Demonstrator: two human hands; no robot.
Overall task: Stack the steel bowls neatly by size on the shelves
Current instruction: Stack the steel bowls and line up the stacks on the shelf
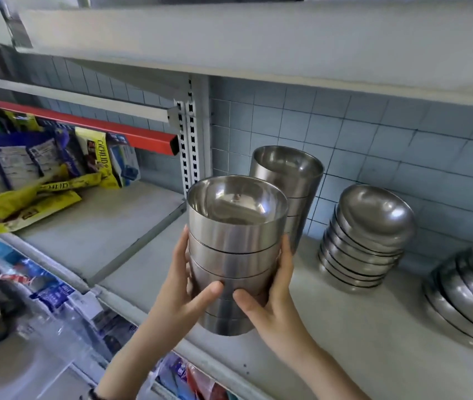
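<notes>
I hold a stack of several deep steel bowls [235, 243] upright between both hands, over the front edge of the grey shelf [345, 321]. My left hand [183, 290] grips its left side and my right hand [275, 295] its right side, thumbs on the front. Behind it, a second stack of deep steel bowls [290, 186] stands on the shelf against the tiled wall. To the right, a leaning stack of shallow steel bowls [368, 238] rests on the shelf. A stack of wider steel bowls [471, 298] lies tilted at the right edge.
An upper shelf [258, 47] overhangs the bowls. A slotted upright post [190, 140] divides the shelf bays. In the left bay lie yellow and blue packets [42, 174] under a red rail [108, 134]. Packaged goods [50, 293] hang below the shelf edge.
</notes>
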